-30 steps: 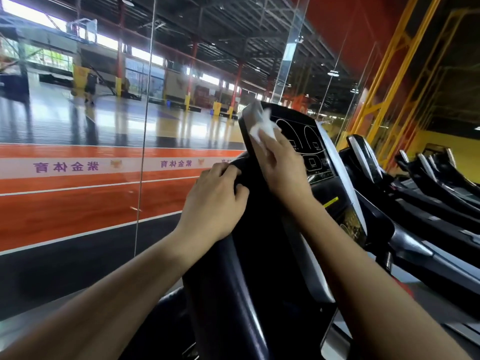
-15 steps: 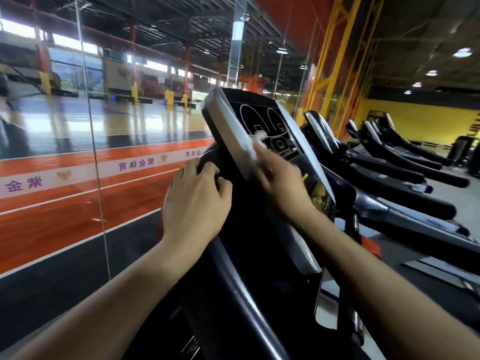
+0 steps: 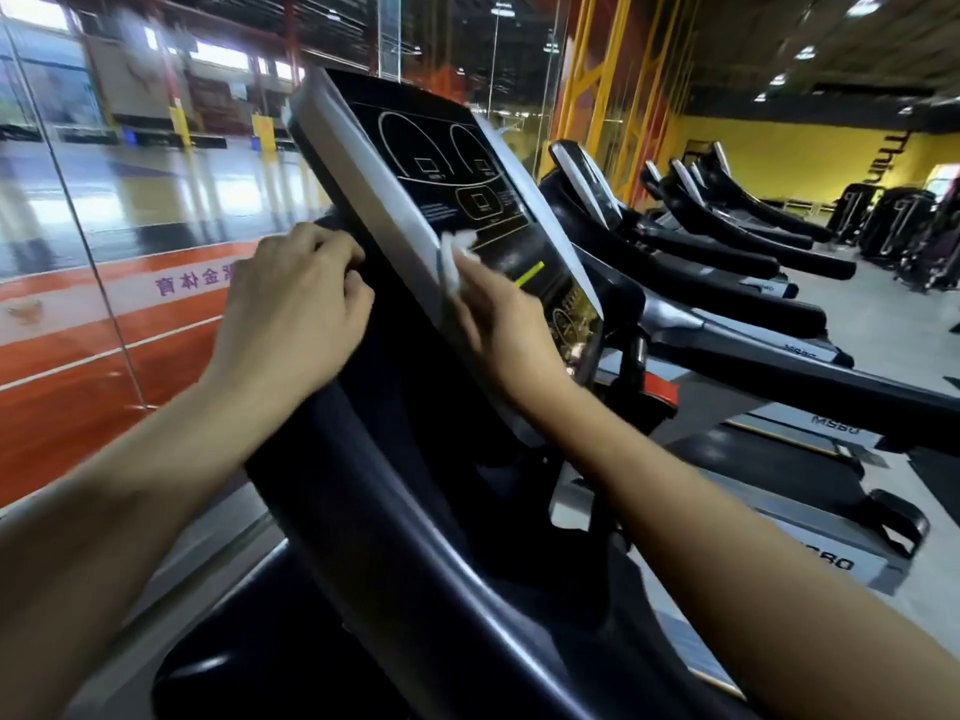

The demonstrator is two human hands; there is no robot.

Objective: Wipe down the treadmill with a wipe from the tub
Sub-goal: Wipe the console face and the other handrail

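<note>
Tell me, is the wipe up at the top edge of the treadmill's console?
No, the right hand presses the white wipe against the lower part of the console, well below its top edge.

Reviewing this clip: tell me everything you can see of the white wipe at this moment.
The wipe is a small, crumpled white sheet, thin and soft-looking like damp tissue. It is bunched under the fingers of the right hand, which presses it against the treadmill console where the grey left rim meets the black display face, low on the panel. Only its upper folds and one hanging edge show; the rest is hidden under the hand.
</note>
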